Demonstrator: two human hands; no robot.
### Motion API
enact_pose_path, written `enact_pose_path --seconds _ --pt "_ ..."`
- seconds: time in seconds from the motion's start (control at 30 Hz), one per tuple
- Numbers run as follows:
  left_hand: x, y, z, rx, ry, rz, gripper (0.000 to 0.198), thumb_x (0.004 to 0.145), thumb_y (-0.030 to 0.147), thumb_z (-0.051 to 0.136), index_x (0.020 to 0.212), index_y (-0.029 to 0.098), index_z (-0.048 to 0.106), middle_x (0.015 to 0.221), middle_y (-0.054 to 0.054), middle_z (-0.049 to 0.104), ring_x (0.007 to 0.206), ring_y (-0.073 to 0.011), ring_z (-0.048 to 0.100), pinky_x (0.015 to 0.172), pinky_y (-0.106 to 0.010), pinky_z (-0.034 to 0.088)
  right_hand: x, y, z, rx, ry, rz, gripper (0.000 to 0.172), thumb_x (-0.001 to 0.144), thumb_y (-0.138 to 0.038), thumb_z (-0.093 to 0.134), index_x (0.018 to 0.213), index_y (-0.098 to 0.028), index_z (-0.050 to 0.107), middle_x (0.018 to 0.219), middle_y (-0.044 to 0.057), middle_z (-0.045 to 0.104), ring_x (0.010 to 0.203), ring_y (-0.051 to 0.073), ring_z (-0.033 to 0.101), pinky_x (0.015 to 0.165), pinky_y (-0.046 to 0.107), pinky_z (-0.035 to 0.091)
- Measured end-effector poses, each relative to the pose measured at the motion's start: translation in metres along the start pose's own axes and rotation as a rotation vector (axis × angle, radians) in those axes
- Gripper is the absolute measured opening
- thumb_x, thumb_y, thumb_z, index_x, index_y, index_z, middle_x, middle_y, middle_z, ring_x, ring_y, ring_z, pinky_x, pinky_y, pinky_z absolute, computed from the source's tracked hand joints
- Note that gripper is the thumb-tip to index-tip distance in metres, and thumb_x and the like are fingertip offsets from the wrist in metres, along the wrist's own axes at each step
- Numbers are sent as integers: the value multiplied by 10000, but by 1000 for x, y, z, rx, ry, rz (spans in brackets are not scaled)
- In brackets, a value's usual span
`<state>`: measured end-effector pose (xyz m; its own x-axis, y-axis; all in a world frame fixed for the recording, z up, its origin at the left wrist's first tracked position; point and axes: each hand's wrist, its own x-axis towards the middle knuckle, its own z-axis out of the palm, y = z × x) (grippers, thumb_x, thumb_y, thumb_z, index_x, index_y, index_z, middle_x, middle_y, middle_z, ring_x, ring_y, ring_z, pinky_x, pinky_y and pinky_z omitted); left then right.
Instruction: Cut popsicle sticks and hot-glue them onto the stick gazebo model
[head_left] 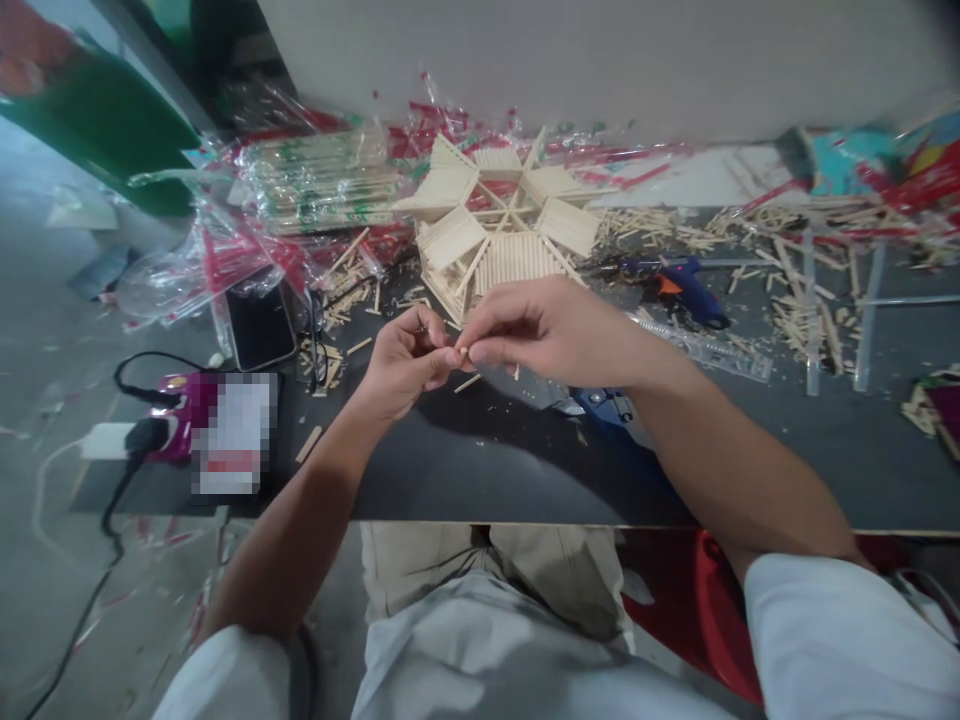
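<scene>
In front of the wooden stick model (517, 258), my left hand (405, 362) and my right hand (559, 332) meet at their fingertips. Both are closed in a pinch around a tiny pale piece of wooden stick (464, 353), mostly covered by the fingers. The model is built of many thin sticks, with slanted panels arranged in a ring around an open, spoked middle. Its near edge is partly hidden behind my right hand. Under my right wrist lies a blue-handled tool (606, 405), partly covered by the forearm.
A blue glue gun (686, 288) and a clear ruler (709, 348) lie to the right, near glue sticks (870, 315) and scattered stick pieces. Bundled sticks in plastic (319, 180) fill the back left. Two phones, one dark (260, 322), and a purple power strip (184, 410) sit left.
</scene>
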<state>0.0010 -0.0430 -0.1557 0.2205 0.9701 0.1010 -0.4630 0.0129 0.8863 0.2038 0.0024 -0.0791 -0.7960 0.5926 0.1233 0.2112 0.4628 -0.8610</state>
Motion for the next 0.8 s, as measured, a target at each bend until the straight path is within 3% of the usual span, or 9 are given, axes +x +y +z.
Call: enact_pose_path --seconds 0.13,0.37,0.6,0.8 --pt "0 -1 0 23 -4 56 428 731 286 929 747 181 515 611 17 688 476 -65 615 365 -101 355 0 2 2 8 52 -7 143 913 -271 690 882 -160 775 818 38 729 652 113 599 617 263 437" --pt "1 0 3 67 49 43 531 657 339 970 713 193 464 554 50 620 445 -58 571 355 -115 321 0 -1 1 -23 26 22 153 922 -278 677 905 -162 775 813 35 727 655 112 595 623 264 437" --pt "1 1 9 88 125 56 628 627 358 978 644 201 370 453 104 454 358 -7 365 354 -134 286 0 -2 4 -92 92 26 157 912 -316 703 889 -182 781 828 32 722 710 126 589 646 277 421" --pt "0 0 9 95 151 57 624 644 319 959 627 203 346 451 100 442 367 -8 348 357 -143 269 -1 -3 8 -94 120 41 142 905 -309 723 871 -181 772 860 43 733 717 138 612 639 283 437"
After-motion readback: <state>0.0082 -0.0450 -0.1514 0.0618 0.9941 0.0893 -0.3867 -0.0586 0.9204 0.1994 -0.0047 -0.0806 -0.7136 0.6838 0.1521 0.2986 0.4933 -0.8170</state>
